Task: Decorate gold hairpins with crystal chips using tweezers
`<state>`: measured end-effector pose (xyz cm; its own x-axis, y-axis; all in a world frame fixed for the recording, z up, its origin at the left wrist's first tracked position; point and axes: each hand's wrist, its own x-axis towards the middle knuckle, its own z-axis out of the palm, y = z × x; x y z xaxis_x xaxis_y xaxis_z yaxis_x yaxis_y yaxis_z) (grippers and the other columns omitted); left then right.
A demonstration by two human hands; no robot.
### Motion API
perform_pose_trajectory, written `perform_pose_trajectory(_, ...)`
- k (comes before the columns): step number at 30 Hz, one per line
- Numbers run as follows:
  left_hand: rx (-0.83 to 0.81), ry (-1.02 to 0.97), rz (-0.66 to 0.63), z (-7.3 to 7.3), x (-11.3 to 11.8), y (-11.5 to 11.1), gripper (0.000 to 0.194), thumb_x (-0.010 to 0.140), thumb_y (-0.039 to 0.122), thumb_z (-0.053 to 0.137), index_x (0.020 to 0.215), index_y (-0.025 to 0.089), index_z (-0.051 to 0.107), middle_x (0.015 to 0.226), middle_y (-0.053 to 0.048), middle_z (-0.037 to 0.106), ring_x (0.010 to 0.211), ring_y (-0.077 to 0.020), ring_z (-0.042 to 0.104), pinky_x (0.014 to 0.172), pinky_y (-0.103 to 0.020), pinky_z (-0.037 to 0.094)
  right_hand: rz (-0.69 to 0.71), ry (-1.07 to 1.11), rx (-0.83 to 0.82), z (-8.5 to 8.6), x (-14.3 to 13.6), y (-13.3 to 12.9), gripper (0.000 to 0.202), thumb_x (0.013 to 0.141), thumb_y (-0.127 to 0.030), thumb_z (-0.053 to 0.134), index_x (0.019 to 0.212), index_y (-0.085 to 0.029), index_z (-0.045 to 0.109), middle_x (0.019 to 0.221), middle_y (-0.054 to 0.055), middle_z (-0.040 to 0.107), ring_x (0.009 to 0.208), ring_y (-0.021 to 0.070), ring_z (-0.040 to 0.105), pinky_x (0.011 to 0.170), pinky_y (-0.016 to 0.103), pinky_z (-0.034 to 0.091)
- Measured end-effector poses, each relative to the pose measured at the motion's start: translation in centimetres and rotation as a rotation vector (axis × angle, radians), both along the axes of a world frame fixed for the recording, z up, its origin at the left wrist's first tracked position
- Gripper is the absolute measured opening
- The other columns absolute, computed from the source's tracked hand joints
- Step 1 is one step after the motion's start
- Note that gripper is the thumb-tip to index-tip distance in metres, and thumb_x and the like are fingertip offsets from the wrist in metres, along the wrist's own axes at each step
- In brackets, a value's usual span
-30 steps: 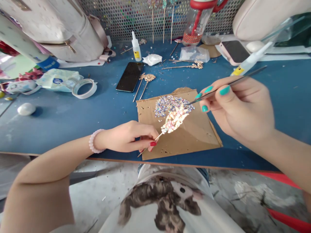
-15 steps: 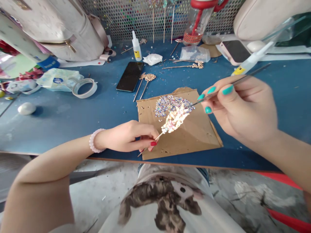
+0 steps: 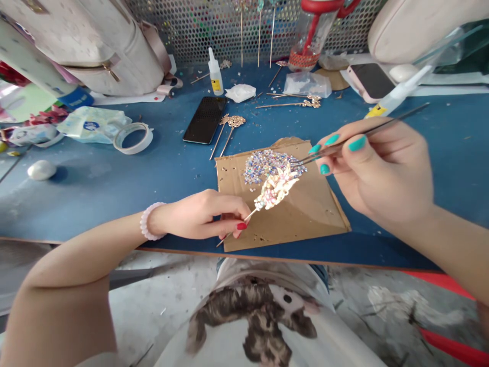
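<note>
My left hand [image 3: 208, 214] is closed, pinching the thin stem of a gold hairpin [image 3: 275, 189] between thumb and fingers. Pale, shiny pieces cover much of its leaf-shaped head, which tilts up to the right. In my right hand [image 3: 385, 168] is a pair of dark tweezers [image 3: 399, 118], tips slightly apart at the right side of a pile of small iridescent chips [image 3: 263, 162]. Whether a chip is between the tips is too small to tell. The pile lies on a cardboard sheet [image 3: 301, 216], under the hairpin's head. Just behind my right hand shows a glue bottle [image 3: 389, 99]; I cannot tell whether the hand holds it.
A black phone [image 3: 205, 120], gold hairpins [image 3: 234, 122] and another glue bottle [image 3: 216, 76] are beyond the cardboard. A tape roll [image 3: 133, 138] and white egg-shaped object [image 3: 42, 170] lie left. A perforated metal panel [image 3: 183, 30], red-lidded bottle [image 3: 309, 35] and pink phone [image 3: 370, 81] stand or lie behind.
The tweezers have tilted and drawn slightly left, and their two tips now show apart. My left hand and the hairpin have stayed nearly still.
</note>
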<state>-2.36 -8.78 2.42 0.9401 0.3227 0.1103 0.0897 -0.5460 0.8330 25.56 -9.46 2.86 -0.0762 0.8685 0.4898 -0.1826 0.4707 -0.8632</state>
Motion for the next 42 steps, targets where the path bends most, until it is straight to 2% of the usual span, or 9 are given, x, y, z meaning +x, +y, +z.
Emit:
perform_pose_trajectory(10, -0.009, 0.008, 0.012, -0.07, -0.04, 0.0, 0.009, 0.1, 0.012, 0.05, 0.095, 0.017, 0.057, 0.079, -0.003, 0.073, 0.055, -0.0069, 0.067, 0.057, -0.013, 0.051, -0.038, -0.043, 0.052, -0.14, 0.03, -0.15, 0.006, 0.089, -0.034, 0.075, 0.087, -0.028, 0.078, 0.071, -0.002, 0.068, 0.065, 0.0097, 0.063, 0.059, 0.026, 0.05)
perform_pose_trajectory(14, 0.0, 0.006, 0.001, -0.05, -0.02, 0.04, 0.009, 0.101, 0.012, 0.049, 0.096, 0.017, 0.055, 0.08, -0.002, 0.071, 0.056, -0.0058, 0.066, 0.057, -0.012, 0.051, -0.009, -0.033, 0.034, -0.08, 0.06, -0.11, 0.007, 0.089, -0.034, 0.076, 0.086, -0.027, 0.077, 0.07, -0.002, 0.068, 0.063, 0.0083, 0.062, 0.056, 0.024, 0.047)
perform_pose_trajectory(23, -0.004, 0.011, -0.005, -0.1, -0.1, 0.08, 0.009, 0.102, 0.014, 0.048, 0.096, 0.017, 0.055, 0.08, -0.002, 0.071, 0.057, -0.0056, 0.067, 0.058, -0.011, 0.051, -0.045, -0.036, 0.022, 0.03, -0.03, -0.25, 0.01, 0.087, -0.037, 0.078, 0.084, -0.027, 0.077, 0.071, -0.002, 0.069, 0.062, 0.0088, 0.062, 0.054, 0.026, 0.042)
perform_pose_trajectory(29, 0.015, -0.005, -0.01, -0.14, -0.02, 0.16, 0.009, 0.1, 0.011, 0.049, 0.097, 0.017, 0.054, 0.08, -0.002, 0.071, 0.057, -0.0049, 0.067, 0.058, -0.01, 0.05, -0.001, -0.007, 0.073, -0.11, 0.0, 0.11, 0.005, 0.09, -0.03, 0.074, 0.091, -0.028, 0.078, 0.074, -0.003, 0.07, 0.066, 0.0074, 0.065, 0.057, 0.024, 0.046)
perform_pose_trajectory(42, 0.006, 0.002, -0.015, -0.04, -0.13, -0.03, 0.009, 0.101, 0.011, 0.049, 0.097, 0.017, 0.054, 0.081, 0.0, 0.069, 0.057, -0.0038, 0.066, 0.059, -0.009, 0.05, 0.027, -0.035, 0.079, -0.23, 0.21, 0.38, 0.009, 0.088, -0.037, 0.075, 0.092, -0.03, 0.079, 0.076, -0.007, 0.07, 0.067, 0.0042, 0.066, 0.058, 0.019, 0.05)
